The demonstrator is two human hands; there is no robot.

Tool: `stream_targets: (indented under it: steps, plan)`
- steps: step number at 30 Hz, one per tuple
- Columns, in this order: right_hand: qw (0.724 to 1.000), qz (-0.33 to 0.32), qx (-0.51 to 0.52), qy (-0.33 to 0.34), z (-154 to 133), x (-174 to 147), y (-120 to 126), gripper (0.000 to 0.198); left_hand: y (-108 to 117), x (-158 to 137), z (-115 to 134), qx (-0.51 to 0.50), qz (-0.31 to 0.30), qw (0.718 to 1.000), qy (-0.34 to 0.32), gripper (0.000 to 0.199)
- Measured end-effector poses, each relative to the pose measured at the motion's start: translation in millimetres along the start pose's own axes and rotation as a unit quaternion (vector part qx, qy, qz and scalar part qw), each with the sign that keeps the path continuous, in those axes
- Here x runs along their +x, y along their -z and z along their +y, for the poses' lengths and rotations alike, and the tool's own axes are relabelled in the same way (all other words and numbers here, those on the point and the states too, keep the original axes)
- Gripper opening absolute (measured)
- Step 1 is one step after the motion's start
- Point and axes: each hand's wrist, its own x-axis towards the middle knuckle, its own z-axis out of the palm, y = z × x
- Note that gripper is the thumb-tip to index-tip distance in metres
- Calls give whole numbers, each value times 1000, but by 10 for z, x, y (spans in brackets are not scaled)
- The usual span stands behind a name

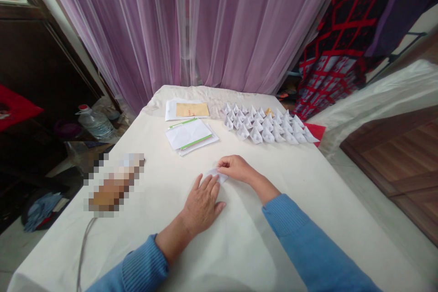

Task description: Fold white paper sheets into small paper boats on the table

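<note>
A small piece of white paper (222, 178) lies on the white-covered table (294, 237) in front of me. My left hand (202, 203) rests palm down with its fingers spread, the fingertips pressing on the paper's near left side. At the far right edge of the same paper, my right hand (236, 169) is closed in a pinch on it. Both hands hide part of the sheet, so its exact folds cannot be made out. Further back on the right stand rows of folded white paper boats (268, 127), with one yellowish boat (269, 112) among them.
Stacked white sheets (188, 134) with green-edged strips lie beyond my hands. Behind them is a tan envelope (192, 109) on white paper. A blurred-out device (116, 185) with a cable (81, 251) lies at the left. Purple curtains (219, 27) hang behind the table.
</note>
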Motion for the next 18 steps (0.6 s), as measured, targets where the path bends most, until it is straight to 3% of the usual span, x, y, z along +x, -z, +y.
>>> stream_targets:
  steps: [4, 11, 18]
  plan:
    - [998, 39, -39, 26, -69, -152, -19, 11, -9, -11, -19, 3, 3, 1000, -4, 50]
    - [966, 112, -166, 165, -35, -378, -138, 12, 10, -37, -27, -6, 3, 1000, -3, 54]
    - [952, 170, -167, 194, 61, -457, -301, 12, 11, -96, -57, -11, 19, 1000, -2, 50]
